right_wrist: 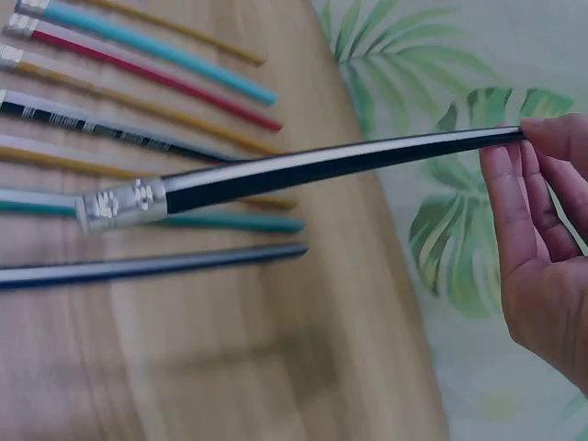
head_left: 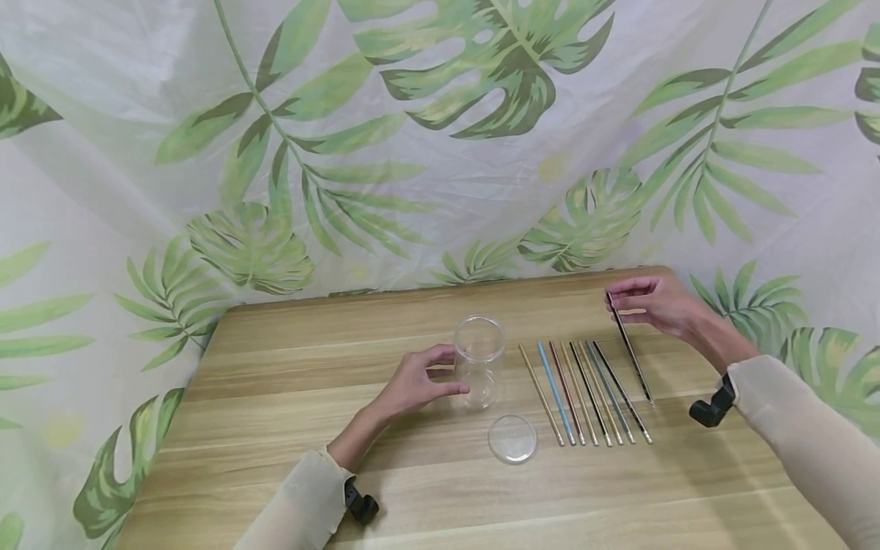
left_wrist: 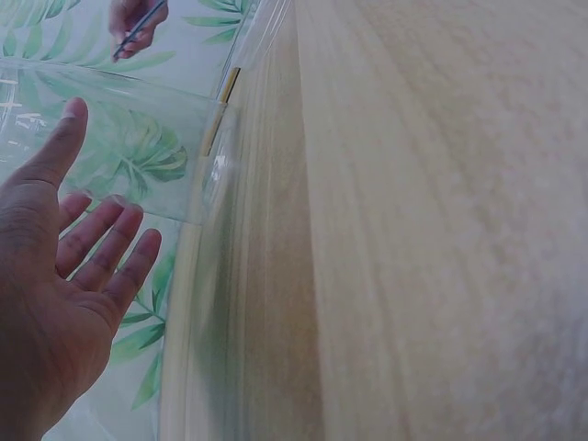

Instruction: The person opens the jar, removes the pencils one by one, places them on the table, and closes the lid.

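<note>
A clear plastic jar (head_left: 479,374) stands upright without its cover on the wooden table. My left hand (head_left: 421,380) is at its left side, thumb in front and fingers behind, loosely spread. In the left wrist view the left hand (left_wrist: 78,266) has relaxed fingers against the see-through wall. With thumb and fingertips my right hand (head_left: 653,305) pinches a black pencil (head_left: 629,347) by its far end. Its silver ferrule end slants down toward the table; the right wrist view shows this pencil (right_wrist: 322,170) above the others.
A row of several pencils (head_left: 580,393) in blue, red, black and wood tones lies right of the jar, ferrule ends toward me. A round clear lid (head_left: 512,439) lies in front of the jar. Behind the table (head_left: 330,336) hangs a leaf-patterned cloth (head_left: 412,153).
</note>
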`<state>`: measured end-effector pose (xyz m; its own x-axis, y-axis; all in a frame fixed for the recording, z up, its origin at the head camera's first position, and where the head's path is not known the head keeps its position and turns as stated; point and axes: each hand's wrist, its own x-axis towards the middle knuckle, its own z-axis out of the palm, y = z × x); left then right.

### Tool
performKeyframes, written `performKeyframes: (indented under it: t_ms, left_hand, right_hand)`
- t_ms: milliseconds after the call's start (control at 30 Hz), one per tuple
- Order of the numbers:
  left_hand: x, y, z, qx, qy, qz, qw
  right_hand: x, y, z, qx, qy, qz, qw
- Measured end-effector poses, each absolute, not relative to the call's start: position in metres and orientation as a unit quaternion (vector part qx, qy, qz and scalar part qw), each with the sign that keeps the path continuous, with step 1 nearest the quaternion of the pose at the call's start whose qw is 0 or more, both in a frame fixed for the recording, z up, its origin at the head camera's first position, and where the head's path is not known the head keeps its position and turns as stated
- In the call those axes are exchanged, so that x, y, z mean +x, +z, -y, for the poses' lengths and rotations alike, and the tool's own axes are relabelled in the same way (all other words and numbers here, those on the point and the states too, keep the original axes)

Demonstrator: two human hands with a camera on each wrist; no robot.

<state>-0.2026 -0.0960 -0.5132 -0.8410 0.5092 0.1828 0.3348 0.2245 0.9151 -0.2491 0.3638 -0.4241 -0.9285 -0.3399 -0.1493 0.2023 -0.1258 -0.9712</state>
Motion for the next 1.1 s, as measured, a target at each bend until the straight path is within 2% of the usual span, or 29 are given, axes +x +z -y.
performKeyframes:
  t_ms: [533,1100]
  left_hand:
    - [-0.202,-0.513,0.096,0.265,0.561,-0.780,0.082]
    - [-0.201,-0.512,0.096,0.268,0.558,-0.781,0.078]
  right_hand:
    - [-0.245,-0.474,-0.389,0.002,-0.708,-0.681,0.186]
    - [-0.240,-0.504,-0.384,0.029,-0.611,-0.773,0.169]
